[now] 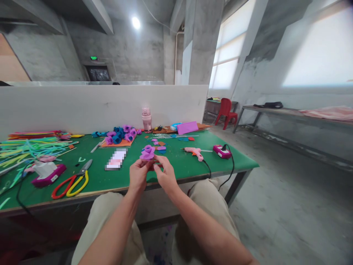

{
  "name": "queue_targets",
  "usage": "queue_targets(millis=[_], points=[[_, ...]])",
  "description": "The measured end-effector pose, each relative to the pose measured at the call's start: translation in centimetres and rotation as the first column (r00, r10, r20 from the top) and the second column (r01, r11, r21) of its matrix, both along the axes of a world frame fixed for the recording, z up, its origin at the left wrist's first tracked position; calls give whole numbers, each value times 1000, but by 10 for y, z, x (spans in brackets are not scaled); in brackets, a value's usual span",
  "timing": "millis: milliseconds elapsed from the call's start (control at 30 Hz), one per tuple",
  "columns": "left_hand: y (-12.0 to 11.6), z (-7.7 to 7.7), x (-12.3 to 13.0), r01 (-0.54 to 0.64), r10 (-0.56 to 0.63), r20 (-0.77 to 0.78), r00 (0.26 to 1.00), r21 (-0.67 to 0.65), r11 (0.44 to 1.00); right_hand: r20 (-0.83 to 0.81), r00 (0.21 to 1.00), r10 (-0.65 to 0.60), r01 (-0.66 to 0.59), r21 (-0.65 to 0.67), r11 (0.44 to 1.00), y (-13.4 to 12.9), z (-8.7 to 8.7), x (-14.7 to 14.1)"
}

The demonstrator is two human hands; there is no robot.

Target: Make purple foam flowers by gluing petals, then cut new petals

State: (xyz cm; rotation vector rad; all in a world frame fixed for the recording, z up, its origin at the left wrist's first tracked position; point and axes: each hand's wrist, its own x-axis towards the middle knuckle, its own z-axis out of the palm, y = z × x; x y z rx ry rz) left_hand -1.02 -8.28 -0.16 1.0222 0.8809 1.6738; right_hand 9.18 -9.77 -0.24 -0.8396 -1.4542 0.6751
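A purple craft flower (148, 152) with layered petals is held up in front of me, just above the near edge of the table. My left hand (138, 175) pinches its underside from the left. From the right, my right hand (164, 172) has its thumb and fingers closed at the flower's base; the exact grip there is partly hidden. Loose purple, blue and brown petal pieces (161, 148) lie on the table just beyond the flower. A pink glue gun (194, 152) rests to the right of my hands, its cord hanging over the edge.
Red-and-yellow-handled scissors (74, 184) lie at left, near a magenta power box (49, 176) and bundled colored strips (24, 154). Finished purple and blue flowers (121, 134) sit at the back, beside a pink bottle (146, 120). Another magenta box (222, 151) stands at right on the green table (110, 184).
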Motion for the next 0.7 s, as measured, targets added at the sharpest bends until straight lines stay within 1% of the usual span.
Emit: queue_targets(millis=[67, 100, 167, 233, 267, 333, 433, 500, 600, 667, 700], points=[[-1, 2, 0, -13, 13, 14, 1000, -2, 1000, 117, 992, -57, 49, 67, 997, -8, 3, -2], [-1, 2, -1, -12, 12, 29, 1000, -5, 1000, 151, 985, -81, 67, 91, 994, -12, 6, -1], [-1, 4, -3, -1, 2, 64, 998, -25, 1000, 160, 981, -113, 93, 126, 988, -19, 13, 3], [0, 7, -6, 17, -11, 98, 995, -59, 998, 102, 987, -121, 107, 133, 985, -21, 20, 10], [1, 8, -7, 28, -19, 110, 994, -78, 997, 59, 991, -120, 112, 116, 987, -19, 22, 15], [2, 10, -9, 55, -42, 127, 991, -107, 993, -38, 992, -119, 120, 32, 992, -11, 22, 25], [1, 10, -8, 75, -61, 124, 990, -114, 991, -152, 981, -120, 101, -130, 986, 7, 14, 36], [1, 8, -5, 67, -57, 99, 993, -105, 992, -198, 973, -121, 81, -202, 976, 17, 8, 41], [0, 5, -1, 37, -34, 37, 999, -90, 995, -181, 979, -96, 52, -235, 971, 22, 3, 43], [-1, 3, 1, 21, -21, -2, 1000, -79, 997, -89, 993, -74, 54, -208, 977, 20, 3, 41], [-2, 2, 2, 17, -18, -16, 1000, -69, 997, -24, 997, -73, 68, -173, 983, 17, 3, 39]])
